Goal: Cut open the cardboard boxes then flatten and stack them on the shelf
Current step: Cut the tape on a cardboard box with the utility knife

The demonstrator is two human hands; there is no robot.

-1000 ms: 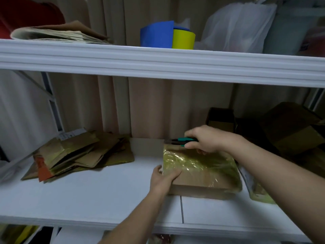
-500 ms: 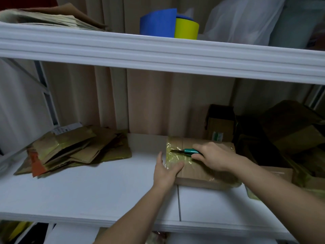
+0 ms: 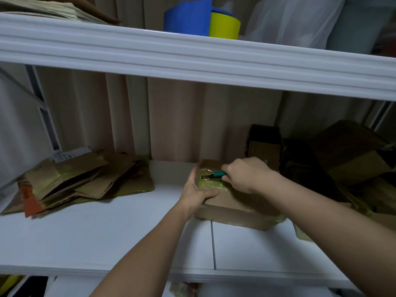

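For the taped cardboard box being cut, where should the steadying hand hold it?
Hold the box at its near-left corner, coming from the left, as the left hand does. It lies flat, and the cutter in the right hand works the far-left top.

White shelving unit (image 3: pixel 107 239) with a moulded upper shelf (image 3: pixel 192 61) above. A beige pleated curtain (image 3: pixel 171 121) hangs behind it. The lighting is dim under the upper shelf.
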